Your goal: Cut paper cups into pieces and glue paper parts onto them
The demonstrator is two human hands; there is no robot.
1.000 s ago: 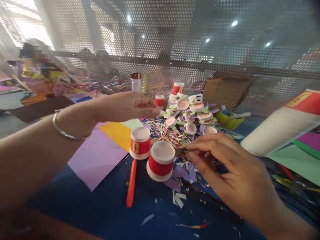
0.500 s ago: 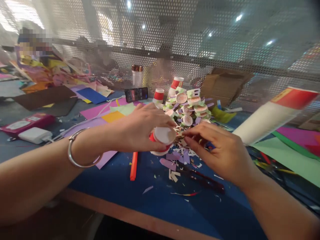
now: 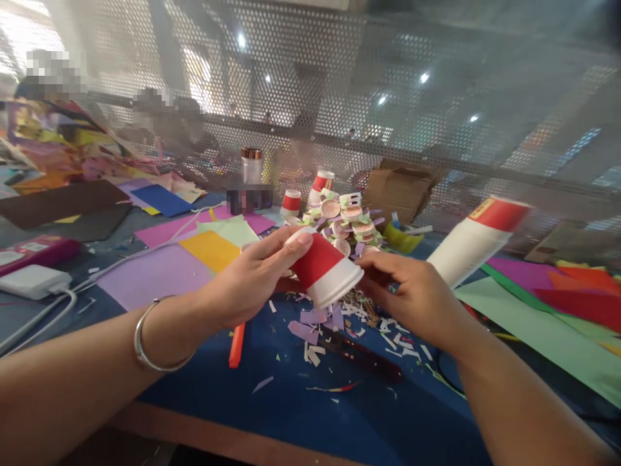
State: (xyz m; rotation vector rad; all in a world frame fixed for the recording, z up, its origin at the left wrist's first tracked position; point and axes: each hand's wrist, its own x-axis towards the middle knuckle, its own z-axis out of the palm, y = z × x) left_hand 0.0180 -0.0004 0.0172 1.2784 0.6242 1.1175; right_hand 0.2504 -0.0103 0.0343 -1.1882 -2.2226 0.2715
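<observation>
My left hand [image 3: 252, 272] grips a red and white paper cup [image 3: 326, 262] by its narrow base, thumb on top. The cup lies tilted on its side in the air, its white rim pointing down to the right. Just past that rim is my right hand [image 3: 412, 291], fingers curled in and thumb drawn close. Its fingertips are partly behind the cup, so whether they hold anything is hidden. Behind both hands rises a heap of small round white pieces [image 3: 352, 212] with green and purple paper bits. Paper scraps [image 3: 310, 327] lie scattered below the cup.
An orange stick-like pen [image 3: 236, 346] and a dark tool with a reddish handle [image 3: 376, 362] lie on the blue table. A tall stack of cups [image 3: 478, 239] leans at right. Coloured sheets [image 3: 145, 275], a white charger [image 3: 35, 285] and a lidded jar [image 3: 251, 167] stand around.
My left hand has lifted and turned the cup from base-up to lying tilted, rim toward the lower right. The right hand stays close beside it. The view has shifted slightly.
</observation>
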